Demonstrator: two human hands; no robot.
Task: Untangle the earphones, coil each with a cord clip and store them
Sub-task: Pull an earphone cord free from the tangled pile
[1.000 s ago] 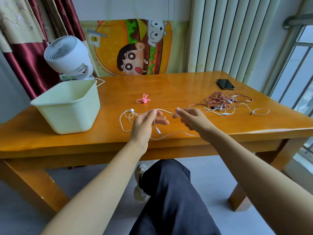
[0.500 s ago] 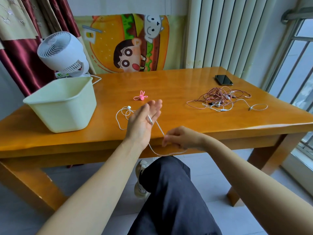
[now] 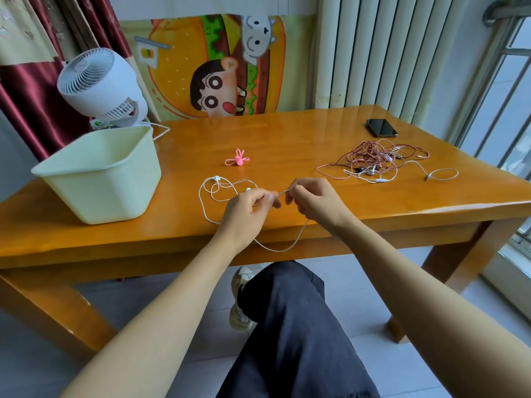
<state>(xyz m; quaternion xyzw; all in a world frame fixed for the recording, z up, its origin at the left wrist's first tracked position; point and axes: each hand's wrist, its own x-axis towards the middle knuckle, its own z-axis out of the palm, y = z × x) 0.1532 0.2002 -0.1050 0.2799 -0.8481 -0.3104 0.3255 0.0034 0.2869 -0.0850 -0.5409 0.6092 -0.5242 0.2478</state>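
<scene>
Between the left hand (image 3: 247, 214) and the right hand (image 3: 316, 202), each pinching with curled fingers, the white earphone cord (image 3: 216, 178) is being held right of the pale tub (image 3: 100, 179), with the tangled earphones (image 3: 376, 159) being left farther right.

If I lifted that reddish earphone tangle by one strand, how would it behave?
Probably floppy: the earphone tangle lies in limp crossing loops. It likely rises as one light clump, thin cords snagging, loose white end trailing on the table.
</scene>
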